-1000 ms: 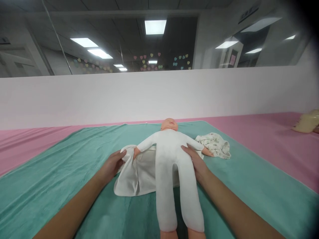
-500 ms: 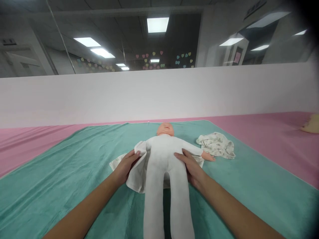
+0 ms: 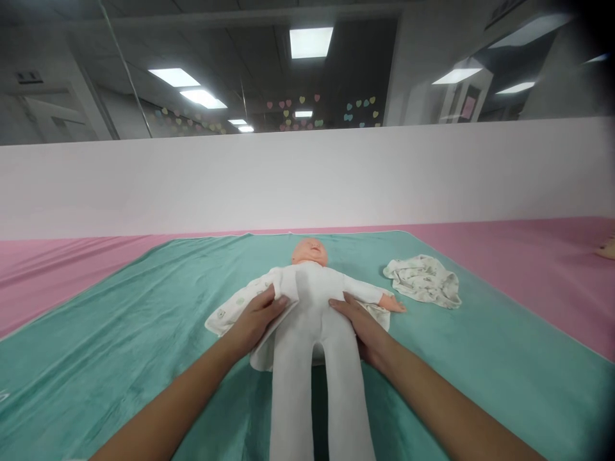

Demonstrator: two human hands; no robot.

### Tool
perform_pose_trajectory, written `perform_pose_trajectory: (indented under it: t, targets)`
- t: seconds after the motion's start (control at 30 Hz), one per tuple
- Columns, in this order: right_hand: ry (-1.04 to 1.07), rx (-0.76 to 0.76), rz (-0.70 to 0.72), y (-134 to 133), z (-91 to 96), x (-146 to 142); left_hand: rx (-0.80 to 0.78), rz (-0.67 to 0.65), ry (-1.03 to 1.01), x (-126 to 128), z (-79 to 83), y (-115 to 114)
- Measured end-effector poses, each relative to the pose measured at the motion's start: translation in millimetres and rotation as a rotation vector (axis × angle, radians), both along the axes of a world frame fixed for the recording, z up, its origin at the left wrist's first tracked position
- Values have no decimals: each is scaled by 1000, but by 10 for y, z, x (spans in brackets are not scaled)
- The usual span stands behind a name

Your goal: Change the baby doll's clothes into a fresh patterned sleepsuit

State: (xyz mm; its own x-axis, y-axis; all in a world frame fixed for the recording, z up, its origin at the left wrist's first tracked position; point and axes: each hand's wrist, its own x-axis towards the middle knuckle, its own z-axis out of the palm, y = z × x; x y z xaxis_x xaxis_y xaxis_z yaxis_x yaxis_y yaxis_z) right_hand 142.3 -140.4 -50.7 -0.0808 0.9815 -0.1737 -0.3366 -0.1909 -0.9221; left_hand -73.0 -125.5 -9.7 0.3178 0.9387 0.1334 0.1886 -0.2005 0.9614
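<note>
At the far left, lightly creased pink sheet (image 3: 52,272), running along the foot of a low white wall (image 3: 158,189). Above the wall, a wide band of dim glass (image 3: 259,64), on this side with a pale door (image 3: 52,118) in grey shadow; seen through or mirrored, impossible to tell. In front, spread over the pink, a large teal sheet (image 3: 158,358), softly wrinkled here, with a plush-looking nap.

Left of centre, the left hand (image 3: 259,317), thumb and fingers closed together on the edge of a white garment (image 3: 286,288); a small-printed sleeve flat on the teal beside it, and a plain-faced flap folded over part of the torso of a doll (image 3: 312,301).

In the middle of the teal sheet, that same doll, on its back in a white suit, head toward the wall, legs toward the camera, partly on top of the garment. Overhead in the glass, bright ceiling lights (image 3: 311,43) and scattered pastel heart shapes (image 3: 293,118).

Just right of centre, the right hand (image 3: 362,330), laid against the doll's hip, two digits on top and the rest hidden; cannot tell how far closed.

Further right, a crumpled printed cloth (image 3: 423,282) on the teal, well apart from both hands. At the right edge, on pink again, a cut-off tan object (image 3: 607,248), too little visible to identify.
</note>
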Motion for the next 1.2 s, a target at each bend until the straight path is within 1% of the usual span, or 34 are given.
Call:
perform_pose_trajectory:
  t: [0.1, 0.2, 0.3, 0.4, 0.47, 0.5, 0.57, 0.6, 0.67, 0.77, 0.83, 0.9, 0.97, 1.0, 1.1, 1.2]
  targets:
    - [39, -61, 32, -31, 25, -43, 140, -25, 158, 20, -40, 5]
    - [84, -33, 129, -39, 63, -76, 166, 41, 198, -20, -131, 65]
    - [82, 12, 171, -31, 80, -85, 141, 118, 157, -83, -185, 126]
    - [44, 1, 155, -20, 60, -72, 104, 73, 71, -143, -147, 176]
    - [27, -44, 110, -12, 37, -58, 78, 64, 0, -205, -100, 229]
    - [21, -68, 86, -8, 26, -51, 70, 99, -25, -251, -82, 266]
    - [17, -92, 69, 0, 5, -37, 74, 217, -31, -382, -66, 355]
    - [18, -94, 74, 3, -5, -31, 80, 276, -3, -464, -68, 401]
    - [22, -92, 86, 10, -25, -20, 78, 336, 114, -649, -83, 487]
    - [23, -104, 83, 14, -48, -10, 77, 348, 348, -915, -110, 570]
    - [32, -93, 91, 16, -56, -9, 53, 264, 486, -1046, -119, 590]
    - [37, -95, 88, 18, -57, -10, -28, 136, 560, -1124, -124, 588]
    - [30, -113, 73, 22, -53, -11, -109, 67, 573, -1148, -131, 576]
    - [27, -122, 66, 22, -49, -10, -113, 71, 568, -1140, -136, 571]
    - [25, -113, 74, 19, -31, -11, -1, 169, 571, -1051, -150, 557]
    - [30, -51, 123, 8, -9, -19, 141, 255, 575, -916, -142, 539]
